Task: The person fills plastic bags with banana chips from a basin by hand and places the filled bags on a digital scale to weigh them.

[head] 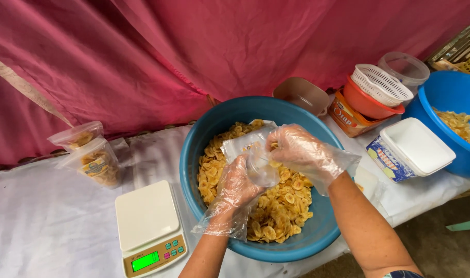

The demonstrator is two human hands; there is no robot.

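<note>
Both my hands wear loose clear plastic gloves and hover over a big blue basin (222, 121) filled with yellow banana chips (279, 208). My left hand (237, 188) grips the lower part of a clear plastic pouch (248, 149). My right hand (299, 149) holds the pouch's upper edge from the right. The pouch is held above the chips and looks nearly empty.
A white kitchen scale (147, 226) with a lit green display sits left of the basin. Two filled chip pouches (93, 159) stand at far left. To the right are a white-lidded box (412, 149), an orange bowl with a white basket (379, 87), and a second blue basin (451, 92). A pink curtain hangs behind.
</note>
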